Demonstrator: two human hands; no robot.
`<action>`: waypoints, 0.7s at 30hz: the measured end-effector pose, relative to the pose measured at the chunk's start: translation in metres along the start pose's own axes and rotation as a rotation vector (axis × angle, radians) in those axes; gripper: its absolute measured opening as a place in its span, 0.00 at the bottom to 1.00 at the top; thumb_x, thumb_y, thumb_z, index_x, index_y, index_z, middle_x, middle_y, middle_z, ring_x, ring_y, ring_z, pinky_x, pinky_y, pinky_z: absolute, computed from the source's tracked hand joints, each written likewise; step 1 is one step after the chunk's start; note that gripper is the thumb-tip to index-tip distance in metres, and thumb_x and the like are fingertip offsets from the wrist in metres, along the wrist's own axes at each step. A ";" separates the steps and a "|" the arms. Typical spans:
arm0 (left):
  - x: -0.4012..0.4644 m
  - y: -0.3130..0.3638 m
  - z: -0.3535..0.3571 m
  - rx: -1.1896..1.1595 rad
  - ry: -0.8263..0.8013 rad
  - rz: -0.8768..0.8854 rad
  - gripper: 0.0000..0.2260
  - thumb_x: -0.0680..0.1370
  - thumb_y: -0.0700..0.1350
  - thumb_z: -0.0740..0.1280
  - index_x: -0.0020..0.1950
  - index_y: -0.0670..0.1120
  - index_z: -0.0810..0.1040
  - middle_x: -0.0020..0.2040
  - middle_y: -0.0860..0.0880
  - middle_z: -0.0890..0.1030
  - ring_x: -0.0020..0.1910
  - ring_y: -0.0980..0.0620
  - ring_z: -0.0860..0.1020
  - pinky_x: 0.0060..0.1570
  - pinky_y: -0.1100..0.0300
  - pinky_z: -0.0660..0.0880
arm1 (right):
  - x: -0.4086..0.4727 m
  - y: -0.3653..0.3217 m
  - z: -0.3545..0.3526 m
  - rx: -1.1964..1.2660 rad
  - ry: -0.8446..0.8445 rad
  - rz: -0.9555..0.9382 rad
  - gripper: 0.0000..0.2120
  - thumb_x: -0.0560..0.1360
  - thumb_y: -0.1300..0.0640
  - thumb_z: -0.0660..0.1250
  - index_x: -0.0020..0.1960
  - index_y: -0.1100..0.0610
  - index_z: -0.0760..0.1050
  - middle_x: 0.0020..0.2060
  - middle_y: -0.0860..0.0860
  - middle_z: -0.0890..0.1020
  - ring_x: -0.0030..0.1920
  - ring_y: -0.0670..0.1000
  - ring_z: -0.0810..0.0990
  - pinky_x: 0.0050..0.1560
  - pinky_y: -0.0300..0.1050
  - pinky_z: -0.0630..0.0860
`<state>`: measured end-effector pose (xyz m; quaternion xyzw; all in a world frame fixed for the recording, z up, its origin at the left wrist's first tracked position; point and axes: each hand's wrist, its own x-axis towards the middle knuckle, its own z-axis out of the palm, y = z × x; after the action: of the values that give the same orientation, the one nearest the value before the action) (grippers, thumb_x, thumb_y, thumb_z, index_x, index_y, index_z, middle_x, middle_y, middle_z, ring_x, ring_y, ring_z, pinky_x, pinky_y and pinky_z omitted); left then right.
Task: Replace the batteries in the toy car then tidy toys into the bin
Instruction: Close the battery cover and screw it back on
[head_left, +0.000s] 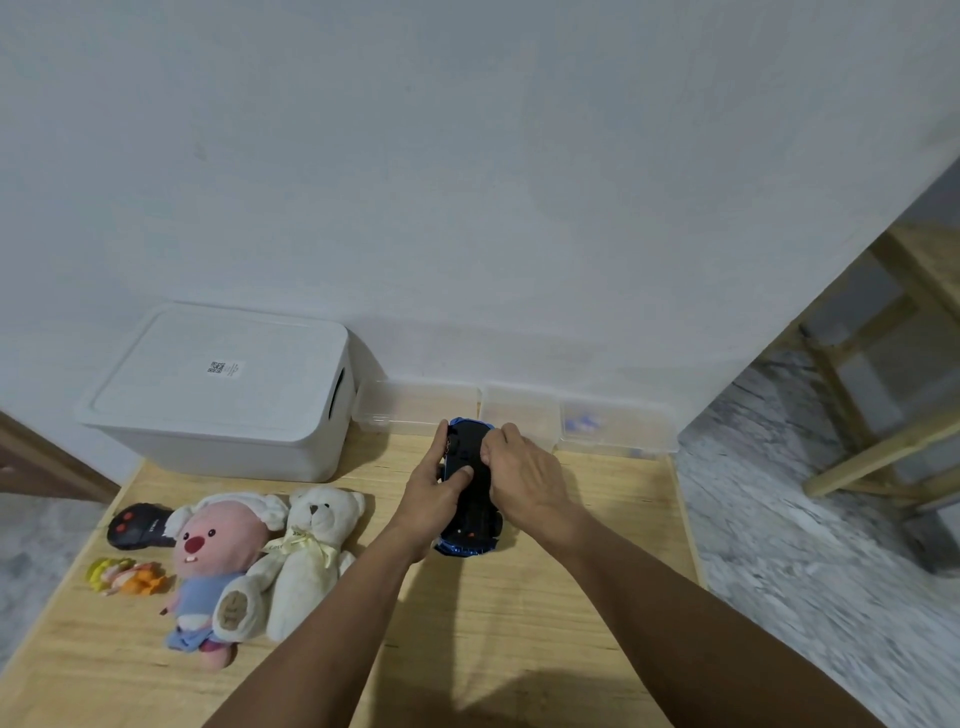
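Observation:
A blue toy car (470, 525) lies upside down on the wooden table (545, 597), its black underside facing up. My left hand (434, 491) grips the car's left side, thumb pressed on the underside. My right hand (524, 475) rests on the car's right side, fingers curled over its far end. A white lidded bin (223, 392) stands shut at the back left. In front of it lie a pink plush (215, 566), a white teddy bear (309, 561), a black remote control (137, 525) and a small orange and yellow toy (127, 574).
Three clear plastic boxes line the wall behind the car: a left box (410, 408), a middle box (519, 413) and a right box (618, 426) with small blue items inside. A wooden stool (883, 395) stands on the marble floor to the right.

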<state>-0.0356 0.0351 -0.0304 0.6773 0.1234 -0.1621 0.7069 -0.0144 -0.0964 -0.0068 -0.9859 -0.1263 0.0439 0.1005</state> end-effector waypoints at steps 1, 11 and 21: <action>0.000 0.000 0.000 -0.001 -0.001 0.002 0.31 0.81 0.39 0.62 0.78 0.61 0.54 0.59 0.44 0.79 0.55 0.46 0.80 0.60 0.49 0.77 | 0.000 0.000 0.001 -0.017 0.014 0.001 0.13 0.75 0.64 0.59 0.58 0.59 0.69 0.54 0.55 0.73 0.51 0.58 0.77 0.40 0.50 0.70; -0.001 0.004 0.005 -0.019 -0.007 -0.019 0.31 0.81 0.38 0.61 0.78 0.61 0.54 0.58 0.46 0.79 0.55 0.48 0.79 0.62 0.46 0.75 | -0.002 -0.004 0.010 -0.059 0.106 -0.011 0.07 0.72 0.63 0.67 0.49 0.62 0.75 0.43 0.58 0.78 0.38 0.59 0.80 0.30 0.49 0.70; 0.000 0.002 0.005 -0.072 0.043 -0.053 0.31 0.81 0.39 0.63 0.77 0.61 0.56 0.56 0.44 0.80 0.53 0.47 0.79 0.58 0.48 0.77 | -0.005 0.000 0.011 0.196 0.148 0.118 0.10 0.80 0.54 0.59 0.54 0.54 0.77 0.52 0.51 0.78 0.49 0.56 0.79 0.47 0.48 0.73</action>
<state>-0.0345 0.0298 -0.0280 0.6511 0.1625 -0.1616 0.7236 -0.0203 -0.0953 -0.0172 -0.9776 -0.0553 -0.0111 0.2029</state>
